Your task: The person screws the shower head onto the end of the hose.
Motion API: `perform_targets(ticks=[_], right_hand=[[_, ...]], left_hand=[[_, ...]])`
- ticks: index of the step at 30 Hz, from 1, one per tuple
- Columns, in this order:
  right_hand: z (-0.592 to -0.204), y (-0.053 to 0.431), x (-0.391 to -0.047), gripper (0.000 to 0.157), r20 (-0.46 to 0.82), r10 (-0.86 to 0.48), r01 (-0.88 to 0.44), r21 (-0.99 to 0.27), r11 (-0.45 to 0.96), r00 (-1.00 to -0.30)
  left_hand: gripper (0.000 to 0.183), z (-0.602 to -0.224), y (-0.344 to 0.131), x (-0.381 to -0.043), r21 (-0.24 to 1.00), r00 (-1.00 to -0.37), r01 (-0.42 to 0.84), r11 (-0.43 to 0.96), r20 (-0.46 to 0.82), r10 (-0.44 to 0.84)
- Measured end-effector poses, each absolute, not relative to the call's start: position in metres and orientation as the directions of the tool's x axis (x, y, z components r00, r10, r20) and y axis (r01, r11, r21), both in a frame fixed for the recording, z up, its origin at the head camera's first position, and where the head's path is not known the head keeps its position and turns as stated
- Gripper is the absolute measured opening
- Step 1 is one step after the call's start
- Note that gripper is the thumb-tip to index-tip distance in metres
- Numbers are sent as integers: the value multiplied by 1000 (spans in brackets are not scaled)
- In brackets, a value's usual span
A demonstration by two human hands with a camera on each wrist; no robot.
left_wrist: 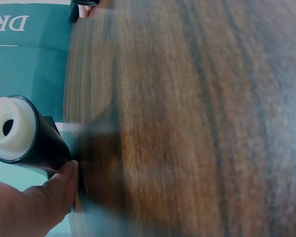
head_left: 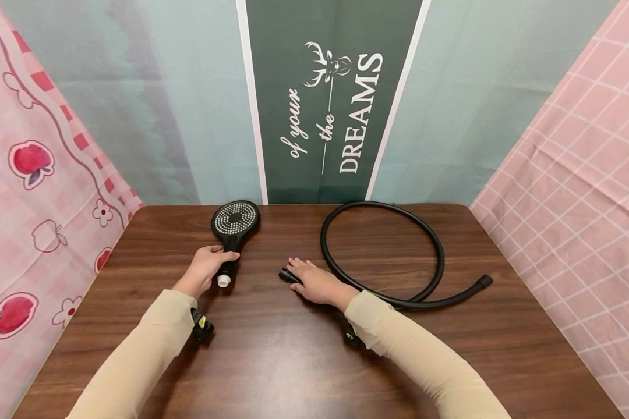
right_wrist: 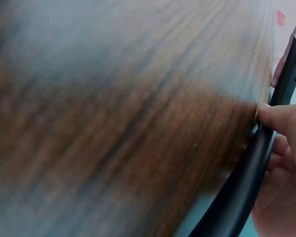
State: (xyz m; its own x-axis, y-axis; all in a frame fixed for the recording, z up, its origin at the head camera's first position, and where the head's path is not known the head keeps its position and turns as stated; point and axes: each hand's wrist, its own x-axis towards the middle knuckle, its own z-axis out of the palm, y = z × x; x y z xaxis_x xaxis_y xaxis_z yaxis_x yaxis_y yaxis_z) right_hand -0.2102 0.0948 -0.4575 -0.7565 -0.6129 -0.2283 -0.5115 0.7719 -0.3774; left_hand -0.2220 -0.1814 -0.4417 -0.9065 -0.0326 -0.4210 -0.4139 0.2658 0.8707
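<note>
In the head view my left hand grips the handle of a black shower head near the back left of the table. Its round face of pale nozzles is turned up, and the white threaded end of the handle points towards me. To the right, a long black shower hose makes a loop on the table. My right hand holds it close behind one end fitting, thumb and fingers about the tube. The right wrist view shows the thumb against the hose.
The hose's other end fitting lies at the right of the brown wooden table. Hanging cloths surround the table: a green and grey one behind, pink ones at both sides. Each wrist wears a small black camera.
</note>
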Motion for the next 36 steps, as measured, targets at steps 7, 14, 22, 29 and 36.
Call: perform_targets(ticks=[7,14,22,29,36], right_hand=[[-456,95,-210,53,-242,-605,-482,-416,771,-759],[-457,98,-212,53,-244,-602,-432,-502,750,-761],[-457,99,-216,52,-217,-593,-384,-583,716,-775],[-450,98,-215,45,-197,-574,-295,-702,649,-795],[-447,100,-217,40,-249,-567,-156,-806,571,-785]], left_hand=[[78,-439,-182,-223,862,-898,-435,260,-438,-46],[68,-437,-179,-225,852,-894,-440,283,-444,-53],[69,-439,-183,-227,857,-886,-452,246,-463,-17],[57,-437,-191,-230,870,-887,-437,230,-458,48],[50,-434,-199,-232,885,-879,-434,171,-457,136]])
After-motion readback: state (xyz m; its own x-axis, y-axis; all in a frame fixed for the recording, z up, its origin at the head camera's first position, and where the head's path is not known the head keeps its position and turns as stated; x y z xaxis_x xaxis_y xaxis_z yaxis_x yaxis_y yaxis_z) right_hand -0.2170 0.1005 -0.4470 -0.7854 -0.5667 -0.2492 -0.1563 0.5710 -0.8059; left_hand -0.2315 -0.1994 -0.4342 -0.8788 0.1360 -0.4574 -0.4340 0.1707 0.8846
